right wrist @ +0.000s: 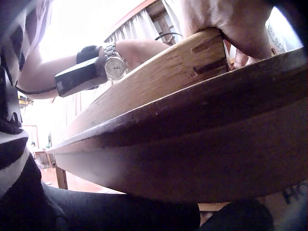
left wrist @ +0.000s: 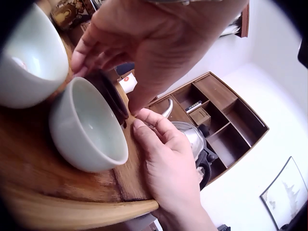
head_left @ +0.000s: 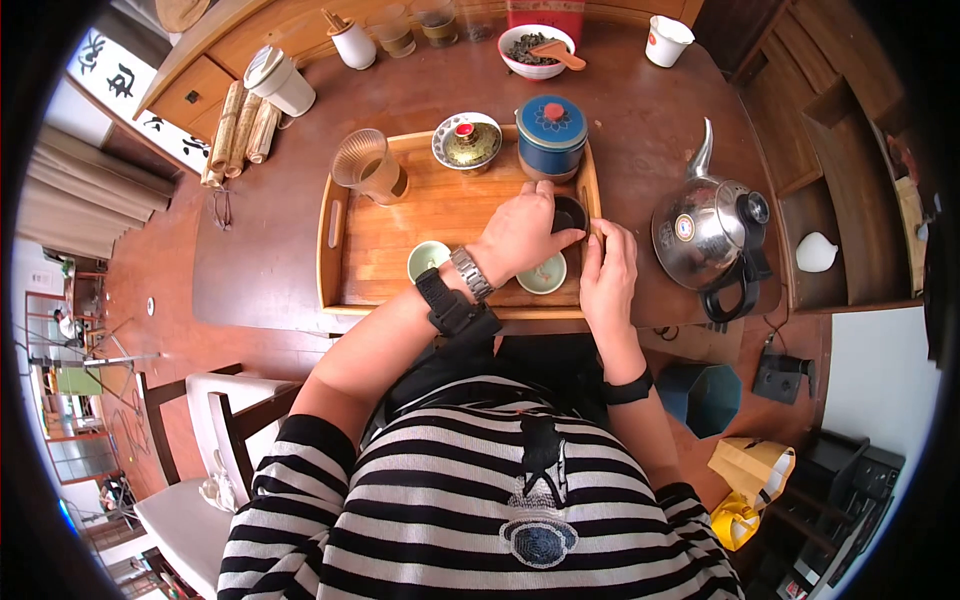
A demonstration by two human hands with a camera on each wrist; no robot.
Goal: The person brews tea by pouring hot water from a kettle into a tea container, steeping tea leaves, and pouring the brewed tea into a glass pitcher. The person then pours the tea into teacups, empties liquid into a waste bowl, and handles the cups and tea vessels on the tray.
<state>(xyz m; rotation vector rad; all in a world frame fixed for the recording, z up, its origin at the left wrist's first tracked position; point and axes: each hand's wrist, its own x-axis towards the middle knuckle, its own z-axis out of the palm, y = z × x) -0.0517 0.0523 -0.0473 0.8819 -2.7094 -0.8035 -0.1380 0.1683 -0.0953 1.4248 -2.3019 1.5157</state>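
Observation:
A dark round cup (head_left: 570, 214) sits at the right side of the wooden tray (head_left: 380, 290). My left hand (head_left: 515, 235) reaches over the tray and grips this cup, thumb on the near side and fingers on the far side. In the left wrist view the dark cup (left wrist: 111, 96) stands tilted beside a pale green cup (left wrist: 89, 127). My right hand (head_left: 610, 275) rests at the tray's right edge, fingertips close to the left thumb; whether they touch the cup cannot be told. Another pale cup (head_left: 429, 258) stands left of my left wrist.
A ribbed glass (head_left: 368, 165), a lidded bowl (head_left: 467, 142) and a blue canister (head_left: 551, 140) stand on the tray. Right of it is a steel kettle (head_left: 705, 230). Behind are a bowl of dark leaves (head_left: 530, 50), a white cup (head_left: 668, 42) and bamboo rolls (head_left: 238, 130).

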